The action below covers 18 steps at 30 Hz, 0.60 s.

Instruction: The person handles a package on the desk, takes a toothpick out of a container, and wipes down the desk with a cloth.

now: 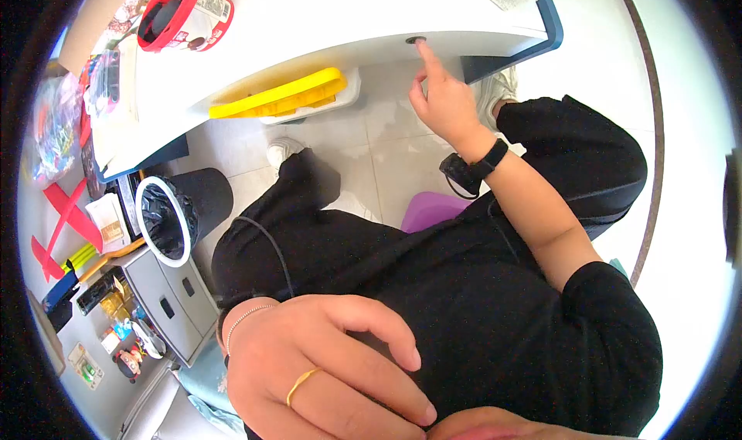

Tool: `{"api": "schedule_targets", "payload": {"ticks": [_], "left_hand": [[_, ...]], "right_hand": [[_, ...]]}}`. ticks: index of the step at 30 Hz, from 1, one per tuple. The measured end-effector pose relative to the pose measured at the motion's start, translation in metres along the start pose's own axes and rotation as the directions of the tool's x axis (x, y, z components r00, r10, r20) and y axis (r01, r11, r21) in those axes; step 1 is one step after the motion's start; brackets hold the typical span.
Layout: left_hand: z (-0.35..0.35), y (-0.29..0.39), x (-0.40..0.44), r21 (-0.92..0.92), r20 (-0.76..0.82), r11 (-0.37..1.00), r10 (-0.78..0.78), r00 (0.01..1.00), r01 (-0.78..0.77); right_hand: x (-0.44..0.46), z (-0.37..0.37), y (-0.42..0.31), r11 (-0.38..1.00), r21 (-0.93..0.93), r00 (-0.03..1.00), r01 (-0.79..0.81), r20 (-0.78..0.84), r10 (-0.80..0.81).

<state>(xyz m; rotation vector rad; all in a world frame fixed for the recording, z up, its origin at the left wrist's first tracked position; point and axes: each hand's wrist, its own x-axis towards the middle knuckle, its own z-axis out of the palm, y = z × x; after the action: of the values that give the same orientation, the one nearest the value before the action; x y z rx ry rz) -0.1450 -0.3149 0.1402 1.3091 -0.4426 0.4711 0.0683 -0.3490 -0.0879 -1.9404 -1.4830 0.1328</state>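
My right hand (447, 104) reaches to the white desk front, its index fingertip on or right beside a small dark round fitting (415, 40). The thumb stands apart, the other fingers are loosely bent, and no object shows in this hand. A black band (491, 159) circles that wrist. My left hand (317, 374) is close to the camera at the bottom, back upward, fingers bent and partly apart. It wears a thin yellow ring (300, 386) and a bracelet (239, 322). Its fingertips are near some skin at the lower edge; its palm is hidden.
On the curved white desk (309, 23) stands a red-rimmed tub (197, 15). A yellow handle (286, 92) lies over a white container beneath the desk edge. Left are a black trash bin (205, 200) with white rim and a grey cabinet (166, 285). Something purple (433, 210) is between the legs.
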Motion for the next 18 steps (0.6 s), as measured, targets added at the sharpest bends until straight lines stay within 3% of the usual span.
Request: {"api": "schedule_targets", "payload": {"ticks": [7,12,18], "left_hand": [[0.008,0.005,-0.008,0.008,0.011,1.000,0.029,1.000,-0.029],[0.012,0.013,-0.009,0.019,-0.009,0.999,-0.032,0.999,0.032],[0.014,0.015,-0.007,0.031,-0.038,0.999,0.013,0.999,-0.012]], "right_hand": [[0.021,-0.004,0.002,0.978,-0.203,0.959,-0.037,0.269,0.092],[0.020,-0.001,-0.005,0.981,-0.167,0.958,-0.102,0.250,0.143],[0.023,-0.001,-0.005,0.982,-0.154,0.965,-0.106,0.225,0.139]]}}
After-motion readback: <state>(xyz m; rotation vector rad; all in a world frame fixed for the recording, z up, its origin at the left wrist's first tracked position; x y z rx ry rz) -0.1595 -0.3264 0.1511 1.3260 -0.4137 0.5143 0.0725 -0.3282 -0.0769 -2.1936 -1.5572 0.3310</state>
